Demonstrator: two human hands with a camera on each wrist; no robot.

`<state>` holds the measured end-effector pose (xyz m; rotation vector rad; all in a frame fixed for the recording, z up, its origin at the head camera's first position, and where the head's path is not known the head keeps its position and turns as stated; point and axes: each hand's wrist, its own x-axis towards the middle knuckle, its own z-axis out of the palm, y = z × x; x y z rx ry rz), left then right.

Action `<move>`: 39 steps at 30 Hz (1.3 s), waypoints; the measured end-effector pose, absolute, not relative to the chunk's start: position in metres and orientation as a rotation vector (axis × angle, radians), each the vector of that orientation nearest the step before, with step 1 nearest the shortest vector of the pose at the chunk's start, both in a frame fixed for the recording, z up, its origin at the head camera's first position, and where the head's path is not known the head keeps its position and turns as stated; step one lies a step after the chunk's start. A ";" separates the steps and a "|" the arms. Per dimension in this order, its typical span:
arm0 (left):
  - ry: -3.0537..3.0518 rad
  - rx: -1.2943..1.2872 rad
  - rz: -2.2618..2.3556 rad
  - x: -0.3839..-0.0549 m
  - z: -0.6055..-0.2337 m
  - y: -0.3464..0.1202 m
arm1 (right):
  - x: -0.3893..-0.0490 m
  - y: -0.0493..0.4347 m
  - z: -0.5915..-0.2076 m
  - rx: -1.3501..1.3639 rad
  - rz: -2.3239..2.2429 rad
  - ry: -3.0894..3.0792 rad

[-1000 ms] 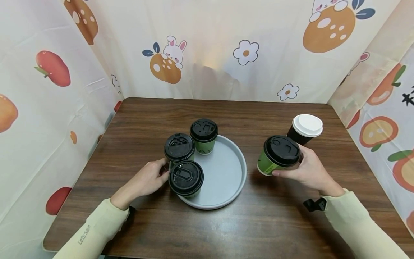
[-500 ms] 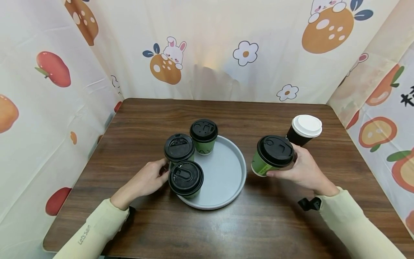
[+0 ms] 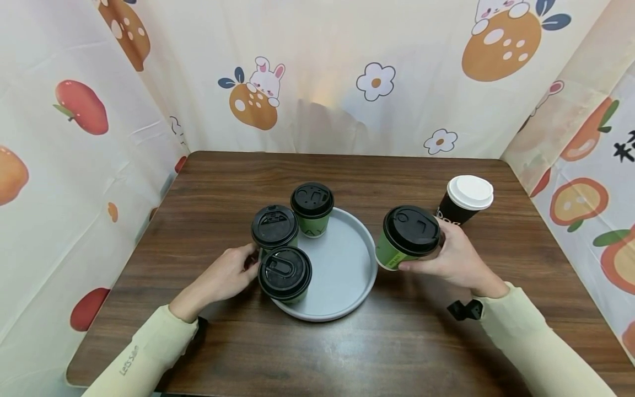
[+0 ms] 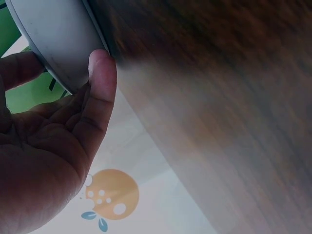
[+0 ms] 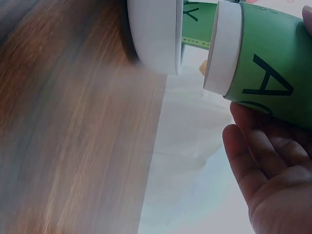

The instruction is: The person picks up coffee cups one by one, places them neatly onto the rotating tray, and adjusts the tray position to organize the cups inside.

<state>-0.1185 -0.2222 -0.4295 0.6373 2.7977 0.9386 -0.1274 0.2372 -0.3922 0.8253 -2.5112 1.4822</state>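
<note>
My right hand (image 3: 456, 256) holds a green paper coffee cup (image 3: 397, 251) with a black lid, slightly tilted, by the tray's right rim. In the right wrist view the cup (image 5: 273, 63) is off the table, its pale base beside the tray (image 5: 156, 39). At the round grey tray's (image 3: 342, 264) left side, my left hand (image 3: 225, 275) grips the rim. The left wrist view shows its fingers (image 4: 101, 80) against the tray's edge (image 4: 61, 39). Three more green cups with black lids stand on the tray's left half: a back one (image 3: 313, 209), a middle one (image 3: 274, 227) and a front one (image 3: 286, 275).
A black cup with a white lid (image 3: 466, 198) stands at the back right, just behind my right hand. Everything rests on a brown wooden table (image 3: 317, 358). Printed curtains (image 3: 317, 82) enclose its back and sides.
My right hand has carried the green cup leftward, from near the white-lidded cup to the tray's right rim. The left hand, the tray and its cups stay where they were.
</note>
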 end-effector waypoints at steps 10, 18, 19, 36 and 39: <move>2.800 0.638 0.938 -0.118 -0.429 -0.222 | -0.126 0.225 -0.391 0.790 1.528 -2.534; 2.798 0.635 0.938 -0.119 -0.429 -0.221 | -0.124 0.213 -0.391 0.813 1.641 -2.548; 2.797 0.636 0.938 -0.119 -0.429 -0.221 | -0.124 0.212 -0.392 0.813 1.640 -2.554; 2.807 0.644 0.929 -0.118 -0.430 -0.221 | -0.125 0.188 -0.397 0.912 1.693 -2.545; 2.804 0.642 0.932 -0.119 -0.429 -0.221 | -0.127 0.186 -0.400 0.948 1.677 -2.542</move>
